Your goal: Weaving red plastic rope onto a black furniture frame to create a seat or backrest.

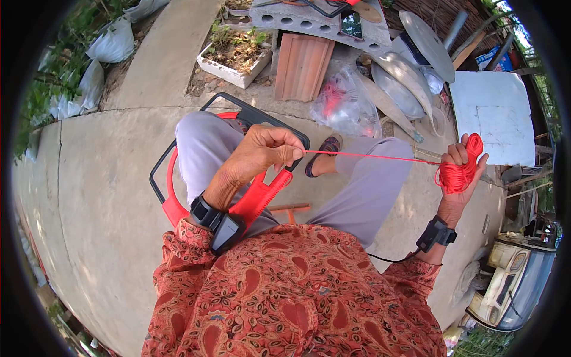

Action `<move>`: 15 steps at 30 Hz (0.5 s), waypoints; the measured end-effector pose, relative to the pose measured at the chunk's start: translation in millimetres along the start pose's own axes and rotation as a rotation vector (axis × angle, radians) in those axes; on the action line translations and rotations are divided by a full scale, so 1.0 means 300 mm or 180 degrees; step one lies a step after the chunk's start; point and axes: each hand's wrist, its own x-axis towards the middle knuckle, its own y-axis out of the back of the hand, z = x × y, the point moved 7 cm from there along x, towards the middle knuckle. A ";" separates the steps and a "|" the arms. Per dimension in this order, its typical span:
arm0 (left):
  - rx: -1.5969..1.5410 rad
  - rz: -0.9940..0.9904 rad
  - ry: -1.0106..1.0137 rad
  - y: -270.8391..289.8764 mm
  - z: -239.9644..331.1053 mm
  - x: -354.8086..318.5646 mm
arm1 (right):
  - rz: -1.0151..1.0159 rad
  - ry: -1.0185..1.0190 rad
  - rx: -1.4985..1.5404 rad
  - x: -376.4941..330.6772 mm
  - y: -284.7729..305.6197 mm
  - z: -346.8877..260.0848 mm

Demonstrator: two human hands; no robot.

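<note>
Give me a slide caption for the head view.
Left hand pinches red string stretched taut to the bundle wound on the right hand.

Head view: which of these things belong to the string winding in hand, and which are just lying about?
In hand:
- red string, stretched between the hands
- red string bundle, wound on the right hand
- left hand, pinching the string
- red and black frame on the lap

Lying about:
- planter box
- ribbed tile
- clear bag
- metal lids
- white board

Worn on the head, looking steeply down — close over lap and patterned shirt, forearms entering from below. Wide fisheye, concrete floor bending toward the rim — one view only.
</note>
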 end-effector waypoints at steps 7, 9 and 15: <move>0.0360 0.0587 -0.0006 0.013 0.002 0.011 | 0.0362 -0.0208 -0.1226 -0.062 0.000 0.257; 0.0594 0.0371 -0.0198 -0.027 0.014 0.012 | 0.0278 -0.0548 -0.1859 -0.068 -0.090 0.421; 0.0585 0.0248 -0.0368 -0.088 0.043 -0.008 | 0.0061 -0.1129 -0.2877 -0.072 -0.136 0.691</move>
